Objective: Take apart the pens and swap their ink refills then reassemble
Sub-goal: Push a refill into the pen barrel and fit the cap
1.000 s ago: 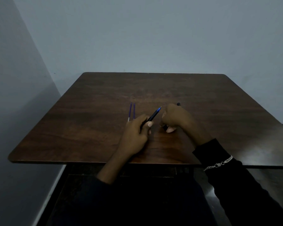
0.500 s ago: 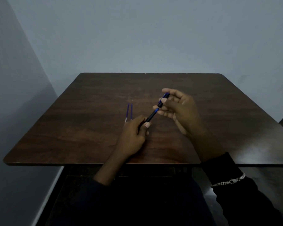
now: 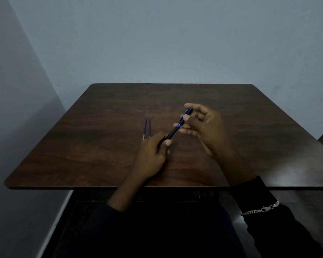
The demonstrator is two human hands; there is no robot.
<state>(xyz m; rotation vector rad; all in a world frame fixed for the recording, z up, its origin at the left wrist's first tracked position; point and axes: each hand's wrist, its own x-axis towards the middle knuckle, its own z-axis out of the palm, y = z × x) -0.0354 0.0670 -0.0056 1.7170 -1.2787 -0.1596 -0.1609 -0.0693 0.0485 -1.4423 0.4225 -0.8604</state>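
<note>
Head view of a dark wooden counter (image 3: 104, 157) set against a pale wall. The left hand (image 3: 153, 155) rests on the counter, its grip closed around the lower end of a dark pen barrel (image 3: 171, 135) that slants up and to the right. The right hand (image 3: 201, 127), raised above the counter, pinches the upper pen piece (image 3: 186, 115), dark with blue trim, between thumb and fingers; the remaining fingers are loosely spread. The two pieces meet in line at a blue band. Two thin blue refills (image 3: 147, 128) lie side by side on the counter, just left of the left hand. A chain bracelet (image 3: 261, 209) sits over the right dark sleeve.
</note>
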